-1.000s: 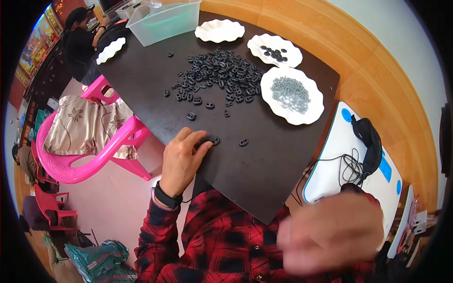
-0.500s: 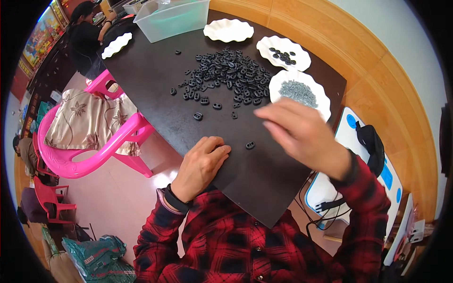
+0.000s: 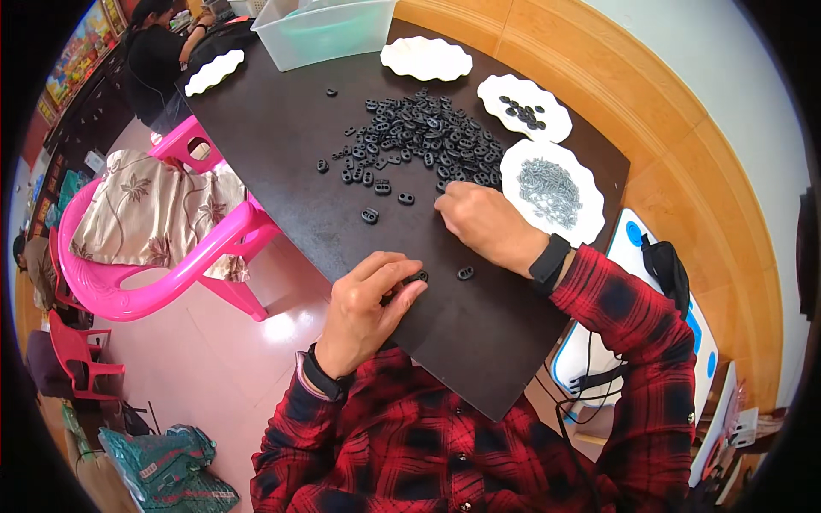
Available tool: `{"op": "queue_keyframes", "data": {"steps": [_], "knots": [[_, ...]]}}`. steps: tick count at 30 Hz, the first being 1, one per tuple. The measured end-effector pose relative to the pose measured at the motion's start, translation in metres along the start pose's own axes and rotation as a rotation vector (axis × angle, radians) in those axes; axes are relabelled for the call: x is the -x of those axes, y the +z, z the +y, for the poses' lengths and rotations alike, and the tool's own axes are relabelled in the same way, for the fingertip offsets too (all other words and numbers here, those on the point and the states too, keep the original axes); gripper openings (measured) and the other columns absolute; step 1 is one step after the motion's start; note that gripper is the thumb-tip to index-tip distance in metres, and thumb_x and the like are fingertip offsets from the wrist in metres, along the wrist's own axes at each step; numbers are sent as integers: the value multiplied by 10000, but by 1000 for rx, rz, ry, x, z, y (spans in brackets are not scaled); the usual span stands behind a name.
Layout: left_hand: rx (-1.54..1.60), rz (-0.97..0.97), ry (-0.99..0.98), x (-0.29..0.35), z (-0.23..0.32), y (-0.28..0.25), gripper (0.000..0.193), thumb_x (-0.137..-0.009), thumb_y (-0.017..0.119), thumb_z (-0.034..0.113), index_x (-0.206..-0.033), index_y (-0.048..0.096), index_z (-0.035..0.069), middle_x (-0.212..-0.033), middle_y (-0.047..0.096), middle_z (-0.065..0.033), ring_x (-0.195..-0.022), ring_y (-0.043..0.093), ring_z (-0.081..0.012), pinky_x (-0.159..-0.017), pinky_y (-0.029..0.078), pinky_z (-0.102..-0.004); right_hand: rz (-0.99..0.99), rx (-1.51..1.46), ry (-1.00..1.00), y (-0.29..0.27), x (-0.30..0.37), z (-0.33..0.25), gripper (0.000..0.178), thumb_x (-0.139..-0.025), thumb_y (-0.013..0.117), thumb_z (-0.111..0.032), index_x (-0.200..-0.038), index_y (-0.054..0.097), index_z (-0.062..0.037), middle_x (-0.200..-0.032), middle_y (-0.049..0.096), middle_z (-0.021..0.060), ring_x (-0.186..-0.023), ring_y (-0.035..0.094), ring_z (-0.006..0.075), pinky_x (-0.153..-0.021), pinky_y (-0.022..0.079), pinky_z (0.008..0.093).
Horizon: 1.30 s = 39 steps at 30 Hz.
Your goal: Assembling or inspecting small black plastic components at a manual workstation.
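At the table's near edge my left hand (image 3: 369,299) pinches a black two-hole cord lock (image 3: 417,276) between thumb and fingers. My right hand (image 3: 487,218) is closed, fingertips down on the table just below the pile of black cord lock parts (image 3: 428,128); whatever is in its fingers is hidden. One loose cord lock (image 3: 465,273) lies between the hands, to the right of the held one. Several others, such as this cord lock (image 3: 369,215), lie apart between the pile and my left hand. Small grey metal springs (image 3: 550,192) fill a scalloped white plate (image 3: 593,224) beside my right hand.
A second white plate (image 3: 556,128) holds several black pieces. Another white plate (image 3: 426,60) and a translucent bin (image 3: 321,38) stand at the back of the dark table (image 3: 282,162). A pink chair (image 3: 171,295) is at the left. A person (image 3: 154,64) sits at the far left.
My right hand has moved left and down onto the table, where a small black part lay. My left hand has turned, showing the cord lock in its fingers.
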<state>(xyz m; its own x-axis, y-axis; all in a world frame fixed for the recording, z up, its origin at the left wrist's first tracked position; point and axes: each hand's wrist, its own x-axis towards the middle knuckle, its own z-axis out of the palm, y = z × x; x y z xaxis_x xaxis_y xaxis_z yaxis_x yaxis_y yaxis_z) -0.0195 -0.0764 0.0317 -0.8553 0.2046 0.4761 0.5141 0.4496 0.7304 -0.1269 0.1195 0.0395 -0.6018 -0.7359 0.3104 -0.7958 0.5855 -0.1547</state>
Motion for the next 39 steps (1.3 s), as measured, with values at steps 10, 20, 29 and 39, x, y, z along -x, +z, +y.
{"op": "queue_keyframes", "data": {"steps": [10, 20, 29, 39], "knots": [[853, 95, -380, 1, 30, 33, 151, -798, 619, -3, -945, 641, -31, -822, 620, -92, -648, 579, -119, -571, 472, -215, 134, -1406, 754, -59, 54, -70, 132, -874, 558, -85, -905, 594, 38, -769, 624, 80, -650, 604, 97, -599, 521, 219], [1022, 69, -372, 18, 43, 64, 101, -805, 613, -19, -900, 634, -49, -807, 611, -81, -620, 581, -107, -559, 488, -209, 280, -1407, 764, -56, 99, -92, 116, -853, 574, -44, -910, 589, 55, -774, 629, 99, -648, 613, 115, -597, 527, 228], [1160, 28, -542, 25, 46, 68, 99, -826, 592, 14, -896, 637, -40, -738, 627, -61, -608, 576, -98, -541, 477, -217, 200, -1472, 858, -53, 110, -92, 114, -857, 568, -59, -883, 598, 49, -757, 638, 109, -619, 622, 129, -576, 538, 242], [1152, -21, -674, 24, 40, 66, 133, -855, 581, 68, -910, 630, -42, -756, 637, -86, -609, 597, -118, -558, 507, -232, 196, -1559, 926, -53, 109, -86, 114, -871, 542, -58, -883, 603, 39, -759, 635, 100, -619, 622, 134, -589, 540, 257]]}}
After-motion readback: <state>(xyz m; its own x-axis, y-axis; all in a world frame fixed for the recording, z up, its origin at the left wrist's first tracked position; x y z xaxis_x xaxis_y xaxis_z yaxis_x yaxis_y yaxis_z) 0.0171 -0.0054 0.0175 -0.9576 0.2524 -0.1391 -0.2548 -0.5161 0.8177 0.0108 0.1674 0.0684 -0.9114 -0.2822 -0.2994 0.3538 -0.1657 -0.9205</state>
